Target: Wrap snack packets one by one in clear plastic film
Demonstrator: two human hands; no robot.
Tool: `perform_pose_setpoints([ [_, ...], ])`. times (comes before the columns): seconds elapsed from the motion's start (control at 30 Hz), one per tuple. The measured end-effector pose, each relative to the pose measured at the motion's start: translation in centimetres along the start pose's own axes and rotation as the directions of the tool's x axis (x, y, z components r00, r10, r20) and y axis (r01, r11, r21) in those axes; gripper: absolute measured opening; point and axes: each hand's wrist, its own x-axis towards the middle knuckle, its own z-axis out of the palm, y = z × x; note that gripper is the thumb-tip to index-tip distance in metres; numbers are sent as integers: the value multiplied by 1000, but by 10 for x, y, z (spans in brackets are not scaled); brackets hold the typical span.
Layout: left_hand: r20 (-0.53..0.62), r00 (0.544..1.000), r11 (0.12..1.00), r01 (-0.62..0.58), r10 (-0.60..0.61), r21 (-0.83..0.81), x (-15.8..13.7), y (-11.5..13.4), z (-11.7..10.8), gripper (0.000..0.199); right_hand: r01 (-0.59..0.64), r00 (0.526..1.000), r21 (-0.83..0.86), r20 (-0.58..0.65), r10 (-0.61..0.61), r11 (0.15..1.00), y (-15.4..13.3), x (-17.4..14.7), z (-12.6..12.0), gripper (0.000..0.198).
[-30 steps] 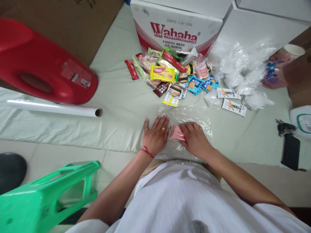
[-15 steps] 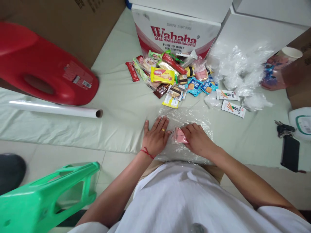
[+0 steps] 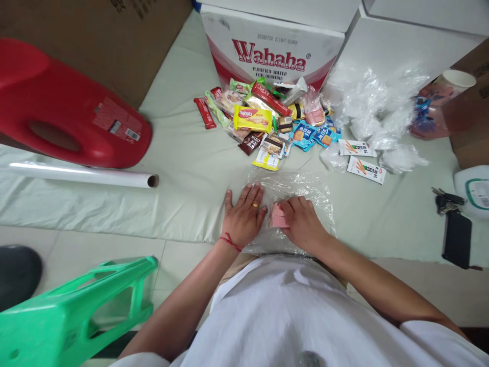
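Note:
A sheet of clear plastic film [image 3: 305,186] lies spread on the cloth in front of me. My left hand [image 3: 244,214] rests flat on the film's left side, fingers spread, holding nothing. My right hand [image 3: 303,221] is closed around the right end of a pink wafer packet [image 3: 279,216], which sits on the middle of the film. Two pink blocks show side by side at its left end; the rest is hidden under my fingers. A short gap separates the packet from my left thumb.
Beyond the film lies a heap of wrapped snacks [image 3: 252,119], with white stick packets [image 3: 365,169] and crumpled clear bags [image 3: 374,112] to its right. A Wahaha carton [image 3: 273,53] stands behind. At left are a red jug [image 3: 76,117] and a white roll [image 3: 84,175]; at right, a phone [image 3: 457,239] and keys [image 3: 449,200].
My right hand has shifted slightly left with the pink wafer packet, bringing it closer to my left hand. My left hand stays flat on the film. The view has tilted a little.

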Motion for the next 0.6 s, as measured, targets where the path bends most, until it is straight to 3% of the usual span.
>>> perform_pose_setpoints([
  [0.17, 4, 1000, 1000, -1, 1, 7, 0, -1, 1, 60, 95, 995, 134, -24, -93, 986, 14, -11, 2, 43],
  [0.3, 12, 1000, 1000, -3, 3, 18, 0, -1, 2, 61, 58, 998, 213, -9, -57, 975, 34, -20, -4, 32],
  [0.47, 8, 1000, 1000, -2, 2, 28, 0, -1, 4, 62, -43, 999, 353, 28, 35, 934, 63, -16, -47, 23],
  [0.6, 4, 1000, 999, -7, 7, 35, 0, -1, 4, 62, 3, 990, 336, 129, -49, 942, 65, 5, -74, 19],
])
